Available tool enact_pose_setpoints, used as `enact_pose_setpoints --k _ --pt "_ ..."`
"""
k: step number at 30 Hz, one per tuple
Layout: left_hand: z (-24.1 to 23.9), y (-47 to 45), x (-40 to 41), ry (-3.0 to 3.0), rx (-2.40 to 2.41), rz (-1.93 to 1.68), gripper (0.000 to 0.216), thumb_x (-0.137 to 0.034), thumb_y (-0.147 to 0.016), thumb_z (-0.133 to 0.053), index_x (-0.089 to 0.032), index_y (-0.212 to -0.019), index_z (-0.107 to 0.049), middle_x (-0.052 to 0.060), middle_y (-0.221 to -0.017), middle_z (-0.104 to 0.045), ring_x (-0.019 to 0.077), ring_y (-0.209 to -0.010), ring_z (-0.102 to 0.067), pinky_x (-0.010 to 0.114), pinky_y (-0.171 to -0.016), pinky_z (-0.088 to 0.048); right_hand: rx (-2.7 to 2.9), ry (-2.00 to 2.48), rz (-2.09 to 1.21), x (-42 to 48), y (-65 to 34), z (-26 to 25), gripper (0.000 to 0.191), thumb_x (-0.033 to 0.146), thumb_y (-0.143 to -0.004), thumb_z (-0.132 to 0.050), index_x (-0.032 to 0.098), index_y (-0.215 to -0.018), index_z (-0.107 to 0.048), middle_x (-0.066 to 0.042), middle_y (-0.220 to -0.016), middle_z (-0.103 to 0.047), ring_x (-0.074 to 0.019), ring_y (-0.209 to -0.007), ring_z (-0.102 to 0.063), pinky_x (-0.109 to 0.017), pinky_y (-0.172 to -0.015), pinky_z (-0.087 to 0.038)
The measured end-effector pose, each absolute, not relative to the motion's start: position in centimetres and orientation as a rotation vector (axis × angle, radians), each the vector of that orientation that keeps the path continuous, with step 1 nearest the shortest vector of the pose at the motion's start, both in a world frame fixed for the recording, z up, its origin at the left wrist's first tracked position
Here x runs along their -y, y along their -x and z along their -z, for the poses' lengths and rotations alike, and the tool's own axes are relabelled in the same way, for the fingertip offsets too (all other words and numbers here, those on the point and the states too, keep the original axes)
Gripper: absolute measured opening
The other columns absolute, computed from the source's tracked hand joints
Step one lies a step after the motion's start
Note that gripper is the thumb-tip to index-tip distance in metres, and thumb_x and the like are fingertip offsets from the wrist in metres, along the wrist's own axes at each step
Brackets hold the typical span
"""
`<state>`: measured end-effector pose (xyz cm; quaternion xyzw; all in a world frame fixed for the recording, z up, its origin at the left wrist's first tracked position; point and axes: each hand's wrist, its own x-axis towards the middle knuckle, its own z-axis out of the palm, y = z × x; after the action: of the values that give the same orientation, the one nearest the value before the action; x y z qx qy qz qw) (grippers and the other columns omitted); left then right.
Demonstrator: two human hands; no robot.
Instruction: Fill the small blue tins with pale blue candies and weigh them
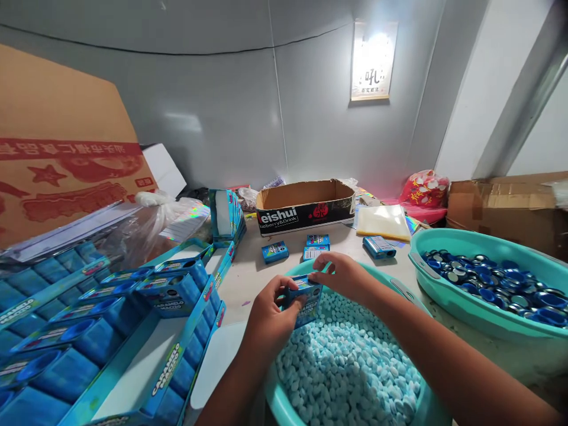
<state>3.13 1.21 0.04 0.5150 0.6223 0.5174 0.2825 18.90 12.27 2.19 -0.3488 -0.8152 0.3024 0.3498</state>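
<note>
My left hand (pixel 273 313) is wrapped round a small blue candy box (pixel 309 302), holding it upright over a teal basin (pixel 276 397). Pale blue candies (pixel 350 361) fill the basin. At the top edge of the box, the fingertips of my right hand (pixel 335 273) are drawn together and touch its corner. Whether anything is pinched in them is too small to make out. Just beyond my hands lie several similar blue boxes, among them one on the left (pixel 275 252) and one on the right (pixel 379 247).
Display trays (pixel 166 361) of blue boxes with round openings fill the left side. A second teal basin (pixel 497 239) at right holds shiny blue round pieces (pixel 492 284). An open black-sided carton (pixel 306 213) stands behind. Large cardboard boxes stand at left (pixel 66 136) and right (pixel 506 207).
</note>
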Motion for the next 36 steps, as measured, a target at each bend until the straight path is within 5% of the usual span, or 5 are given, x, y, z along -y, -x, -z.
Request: enact_pose_setpoints --k 3,8,15,25,36 --pt "0.0 -3.1 -1.1 -1.363 -1.63 -1.388 0.026 -0.037 -0.075 -0.068 -0.02 -0.087 -0.053 0.004 -0.092 -0.065 0.0189 -0.085 -0.063 0.026 -0.069 -0.05 2.162 0.85 -0.832 -12.4 -18.8 -2.5 0.027 0.046 -0.081 -0.064 0.02 -0.076 -0.067 -0.002 -0.077 -0.066 -0.0158 -0.066 -0.055 -0.029 -0.061 -0.041" --pt "0.3 -2.9 -1.2 -1.347 -1.658 -1.391 0.026 -0.038 -0.075 -0.068 -0.02 -0.088 -0.053 0.004 -0.1 -0.066 0.0186 -0.086 -0.063 0.028 -0.073 -0.051 1.987 0.723 -1.24 -13.1 -19.0 -3.3 0.073 0.077 -0.088 -0.033 0.016 -0.105 -0.07 -0.013 -0.106 -0.071 -0.0256 -0.1 -0.064 -0.042 -0.089 -0.048" --pt "0.4 -3.1 -1.5 -1.295 -1.59 -1.39 0.029 -0.039 -0.073 -0.071 -0.021 -0.086 -0.052 0.003 -0.099 -0.065 0.0185 -0.085 -0.064 0.029 -0.072 -0.053 1.986 0.553 -1.475 -11.9 -19.1 -3.5 0.079 0.08 -0.088 -0.025 0.021 -0.127 -0.062 -0.01 -0.136 -0.059 -0.0254 -0.133 -0.047 -0.048 -0.118 -0.025" --pt "0.4 -2.8 -1.7 -1.305 -1.611 -1.417 0.026 -0.036 -0.072 -0.072 -0.019 -0.082 -0.054 0.002 -0.091 -0.064 0.0172 -0.082 -0.066 0.027 -0.07 -0.055 2.26 0.487 -1.272 -10.8 -19.6 -4.0 0.067 0.067 -0.097 -0.018 0.029 -0.135 -0.059 -0.001 -0.151 -0.044 -0.0216 -0.143 -0.032 -0.043 -0.121 -0.019" --pt "-0.9 -3.0 -1.2 -1.366 -1.732 -1.997 0.026 -0.031 -0.072 -0.075 -0.019 -0.086 -0.057 0.004 -0.099 -0.068 0.0165 -0.087 -0.069 0.025 -0.073 -0.057 2.37 1.095 -0.935 -13.7 -19.2 -1.7 0.065 0.049 -0.102 -0.011 0.013 -0.124 -0.061 -0.014 -0.121 -0.065 -0.0259 -0.111 -0.06 -0.039 -0.095 -0.045"
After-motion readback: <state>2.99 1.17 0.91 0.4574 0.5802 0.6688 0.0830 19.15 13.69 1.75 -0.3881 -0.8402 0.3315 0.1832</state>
